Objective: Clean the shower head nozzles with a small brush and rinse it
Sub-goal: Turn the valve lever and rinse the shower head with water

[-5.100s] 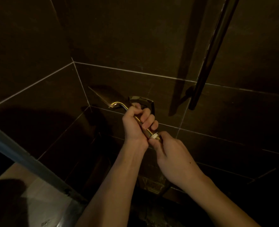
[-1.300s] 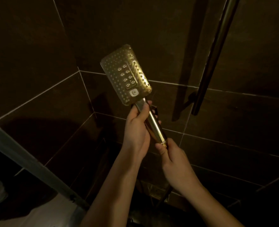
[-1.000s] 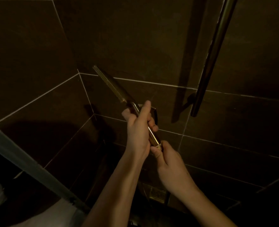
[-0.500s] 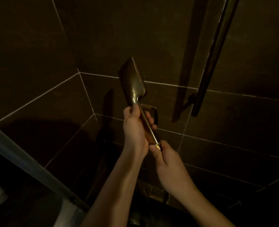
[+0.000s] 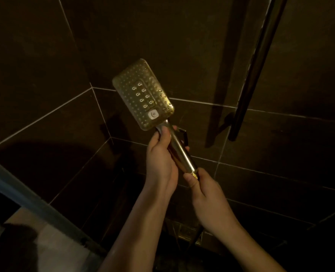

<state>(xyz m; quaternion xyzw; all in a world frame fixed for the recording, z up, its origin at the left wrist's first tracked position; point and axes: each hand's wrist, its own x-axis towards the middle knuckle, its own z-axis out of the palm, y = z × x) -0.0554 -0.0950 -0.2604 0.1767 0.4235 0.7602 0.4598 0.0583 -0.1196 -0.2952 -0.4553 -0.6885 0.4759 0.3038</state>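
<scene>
A gold rectangular shower head (image 5: 143,95) is held up in front of the dark tiled wall, its nozzle face turned toward me, with rows of small holes and a white button near the handle. My left hand (image 5: 160,160) is wrapped around its shiny handle (image 5: 180,152). My right hand (image 5: 204,189) pinches the knurled gold hose nut (image 5: 194,175) at the handle's lower end. The hose below is hidden by my right hand. No brush is in view.
A dark vertical shower rail (image 5: 255,69) stands on the wall at the right. A wall bracket (image 5: 184,135) sits just behind the handle. A glass door frame (image 5: 25,195) crosses the lower left. A metal fitting (image 5: 184,232) lies low between my forearms.
The shower head has rotated about its handle: half a second ago its dark back faced me, now the nozzle face does. Both hands keep their grip in the same places.
</scene>
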